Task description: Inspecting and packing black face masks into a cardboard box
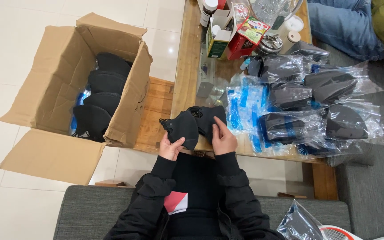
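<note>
Both hands grip black masks (195,126) over the wooden table's (187,71) near edge: left hand (170,147) pinches one, right hand (223,138) clasps the other. Bagged masks (307,111) crowd the right; an open cardboard box (67,89) of masks stands left.

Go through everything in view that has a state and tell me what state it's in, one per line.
Cardboard box: flaps open, black masks stacked inside.
Black masks: unbagged, held over the table edge.
Left hand: gripping the masks.
Right hand: gripping the masks.
Bagged masks: inside clear plastic bags, piled on the table.
Dark bottle: upright, cap on.
</note>
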